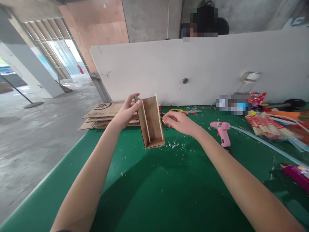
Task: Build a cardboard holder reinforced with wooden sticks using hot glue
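Note:
A small open cardboard box (152, 117) is held up above the green table, tilted, with its open side facing me. Two thin pale sticks (158, 112) run lengthwise along it. My left hand (126, 111) grips its upper left edge, thumb on the near side. Close by the box's right wall is my right hand (177, 121), its fingers pinched together. Something small, dark and yellow shows at those fingertips; whether it is held or lies behind them is unclear.
Flattened cardboard (106, 112) lies stacked at the left back. Scissors (193, 112) rest behind my right hand. A pink glue gun (222, 132), packaged sticks (270, 127) and a purple tool (295, 175) are on the right. A white partition (149, 72) stands behind, a person beyond it.

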